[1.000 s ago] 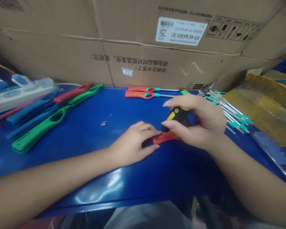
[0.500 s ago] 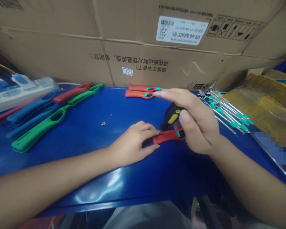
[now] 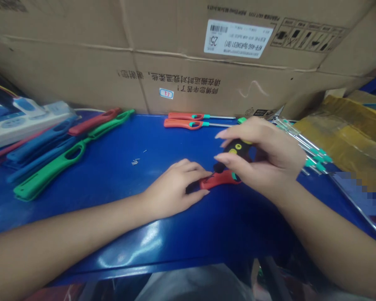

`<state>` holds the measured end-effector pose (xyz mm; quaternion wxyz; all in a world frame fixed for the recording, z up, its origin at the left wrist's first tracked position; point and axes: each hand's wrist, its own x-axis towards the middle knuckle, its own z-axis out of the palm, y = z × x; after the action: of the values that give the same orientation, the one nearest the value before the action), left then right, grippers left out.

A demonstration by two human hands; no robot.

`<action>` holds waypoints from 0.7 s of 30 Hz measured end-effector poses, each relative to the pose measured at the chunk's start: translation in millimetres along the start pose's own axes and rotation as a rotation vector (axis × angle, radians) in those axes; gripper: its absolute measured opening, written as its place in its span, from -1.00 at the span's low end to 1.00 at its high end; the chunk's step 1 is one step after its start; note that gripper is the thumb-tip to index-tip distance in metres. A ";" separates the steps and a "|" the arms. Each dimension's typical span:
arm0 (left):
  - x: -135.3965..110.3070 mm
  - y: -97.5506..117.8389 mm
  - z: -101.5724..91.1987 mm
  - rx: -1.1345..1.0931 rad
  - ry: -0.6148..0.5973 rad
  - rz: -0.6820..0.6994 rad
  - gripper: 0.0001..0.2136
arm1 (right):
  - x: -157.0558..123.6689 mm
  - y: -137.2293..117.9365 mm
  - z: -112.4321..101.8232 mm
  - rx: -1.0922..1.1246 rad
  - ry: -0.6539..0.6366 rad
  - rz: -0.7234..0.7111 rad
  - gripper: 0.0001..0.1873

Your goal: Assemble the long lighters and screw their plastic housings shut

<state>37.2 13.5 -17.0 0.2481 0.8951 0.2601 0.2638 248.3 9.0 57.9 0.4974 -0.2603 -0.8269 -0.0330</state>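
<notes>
On our table (image 3: 122,246), a lighter (image 3: 222,179) lies between our two hands: our left hand (image 3: 175,186) rests at its left end, our right hand (image 3: 266,156) is above its right part, and the screwdriver (image 3: 236,150) in our right hand slants down to its left end. Beyond our left forearm we have screws (image 3: 135,162); farther left lie handle shells (image 3: 39,180), with a power strip (image 3: 9,127) behind them. Past our hands, two lighters (image 3: 177,123) lie one behind the other, before a cardboard box (image 3: 94,71). On our right, rods (image 3: 316,154) lie beside a carton (image 3: 351,131).
</notes>
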 end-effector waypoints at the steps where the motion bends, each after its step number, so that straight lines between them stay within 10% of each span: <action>1: 0.1 0.1 0.2 -0.001 0.004 0.004 -0.71 | 0.0 0.5 -0.8 -0.053 0.004 -0.060 -0.80; 7: 0.0 0.9 -0.4 0.016 -0.016 -0.020 -0.73 | -2.2 0.4 -1.9 0.178 -0.237 0.144 -0.64; 12: 0.6 1.5 -0.5 0.007 0.003 0.000 -0.78 | -3.3 1.5 -2.4 0.007 -0.096 -0.101 -0.66; 17: 0.3 0.2 0.1 0.020 -0.005 -0.007 -0.74 | -2.9 0.3 -1.5 0.207 -0.184 0.117 -0.68; 21: 0.2 -0.2 0.5 0.002 0.000 0.000 -0.69 | -2.8 5.6 -1.6 0.070 -0.023 -0.065 -0.84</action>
<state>37.6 13.6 -17.4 0.2473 0.8952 0.2605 0.2636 253.2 12.2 55.1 0.4954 -0.2161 -0.8412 -0.0173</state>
